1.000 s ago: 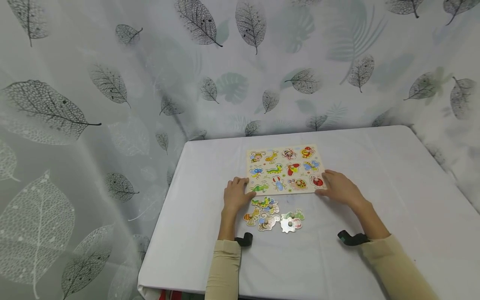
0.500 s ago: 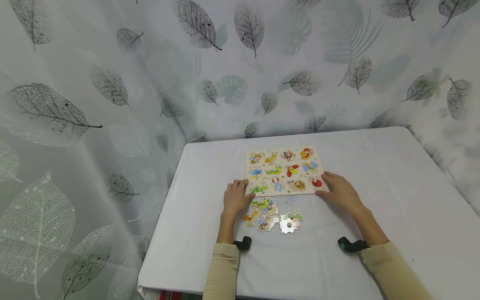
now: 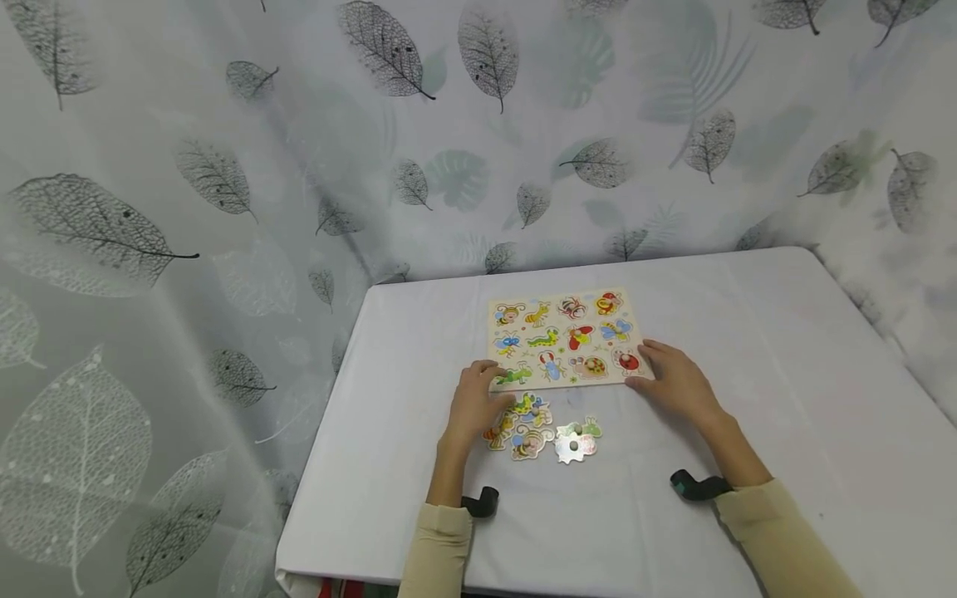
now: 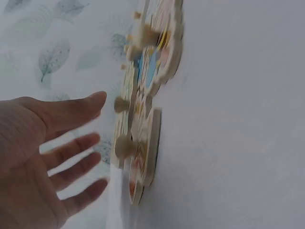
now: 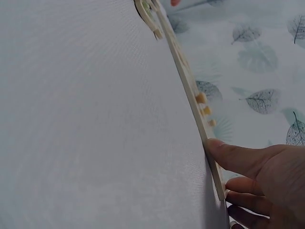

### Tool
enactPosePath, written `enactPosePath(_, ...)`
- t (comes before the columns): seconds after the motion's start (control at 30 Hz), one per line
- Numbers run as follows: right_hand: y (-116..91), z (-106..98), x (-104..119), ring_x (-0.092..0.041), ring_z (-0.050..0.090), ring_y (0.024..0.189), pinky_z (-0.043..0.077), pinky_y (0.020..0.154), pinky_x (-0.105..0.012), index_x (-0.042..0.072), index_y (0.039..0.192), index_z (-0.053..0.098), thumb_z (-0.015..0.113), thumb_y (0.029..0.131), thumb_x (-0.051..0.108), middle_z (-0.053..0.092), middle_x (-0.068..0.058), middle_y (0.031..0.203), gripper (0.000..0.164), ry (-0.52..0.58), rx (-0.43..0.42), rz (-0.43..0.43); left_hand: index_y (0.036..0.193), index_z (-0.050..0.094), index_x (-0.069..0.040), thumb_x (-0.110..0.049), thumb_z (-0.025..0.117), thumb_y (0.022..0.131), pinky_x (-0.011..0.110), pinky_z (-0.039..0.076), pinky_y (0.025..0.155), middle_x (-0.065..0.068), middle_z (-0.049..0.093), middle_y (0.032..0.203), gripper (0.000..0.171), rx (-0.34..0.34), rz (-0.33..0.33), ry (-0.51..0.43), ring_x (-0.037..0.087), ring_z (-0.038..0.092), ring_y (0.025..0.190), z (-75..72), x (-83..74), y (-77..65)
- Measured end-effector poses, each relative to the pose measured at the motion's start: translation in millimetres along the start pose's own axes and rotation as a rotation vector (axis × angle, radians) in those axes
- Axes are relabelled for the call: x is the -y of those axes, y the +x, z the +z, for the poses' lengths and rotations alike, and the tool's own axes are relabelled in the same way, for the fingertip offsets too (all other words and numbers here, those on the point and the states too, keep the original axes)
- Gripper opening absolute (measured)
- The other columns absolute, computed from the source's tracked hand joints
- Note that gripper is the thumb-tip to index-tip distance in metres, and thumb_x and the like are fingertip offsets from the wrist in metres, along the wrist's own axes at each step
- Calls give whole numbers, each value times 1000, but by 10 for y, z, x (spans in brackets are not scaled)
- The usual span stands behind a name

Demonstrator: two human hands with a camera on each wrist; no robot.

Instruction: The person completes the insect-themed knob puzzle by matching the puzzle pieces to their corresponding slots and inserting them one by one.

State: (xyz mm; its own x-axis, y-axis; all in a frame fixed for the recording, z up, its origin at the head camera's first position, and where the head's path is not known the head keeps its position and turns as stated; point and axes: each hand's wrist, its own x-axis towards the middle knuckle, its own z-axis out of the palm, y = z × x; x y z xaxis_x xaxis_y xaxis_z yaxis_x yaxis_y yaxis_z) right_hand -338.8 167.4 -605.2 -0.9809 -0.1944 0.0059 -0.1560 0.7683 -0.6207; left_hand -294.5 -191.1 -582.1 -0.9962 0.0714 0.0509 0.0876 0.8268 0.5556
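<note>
A wooden peg puzzle board [image 3: 566, 340] with printed insects lies on the table. In front of it lies a loose group of insect puzzle pieces [image 3: 529, 443], some overlapping, with peg knobs on top. My left hand [image 3: 476, 404] hovers over the board's near left corner, thumb above the pieces. In the left wrist view its fingers [image 4: 78, 162] are spread and hold nothing. My right hand [image 3: 679, 379] holds the board's near right corner. The right wrist view shows the thumb [image 5: 233, 155] against the near edge and the other fingers round the side edge.
A white cloth covers the table [image 3: 748, 332]. A leaf-patterned curtain [image 3: 478, 149] hangs behind and to the left. A silvery gear-edged piece [image 3: 573, 446] lies at the right of the loose group. Black straps [image 3: 482, 502] sit at the wrists.
My left hand has come off the board's left edge, lifting and turning slightly over the near corner and the loose pieces. The right hand stays at its corner. The board has not visibly moved.
</note>
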Motion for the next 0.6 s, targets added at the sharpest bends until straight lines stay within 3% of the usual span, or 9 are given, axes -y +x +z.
enactPosePath(0.1,4,-5,7,-53,32,147,26,117,-67,-8,151,46,81,92,34,40,-30,159,81,3,-7,-5,122,76,-17,-22,82,92,44,50,104,1,61,135,31,-4,42,-27,24,53,129,21,-69,-68)
enactPosePath(0.33,14,11,8,-52,32,147,26,117,-67,-7,152,46,81,91,33,40,-29,159,80,15,-16,-2,112,80,-16,-22,79,93,34,54,80,-2,69,110,20,5,56,60,15,61,98,18,-159,-147)
enactPosePath(0.6,-22,22,0,-52,33,147,27,117,-67,-7,151,47,82,91,32,41,-29,158,79,6,-21,-8,102,80,-13,-17,81,91,29,51,73,-3,67,100,12,30,32,84,10,58,85,37,-185,-154)
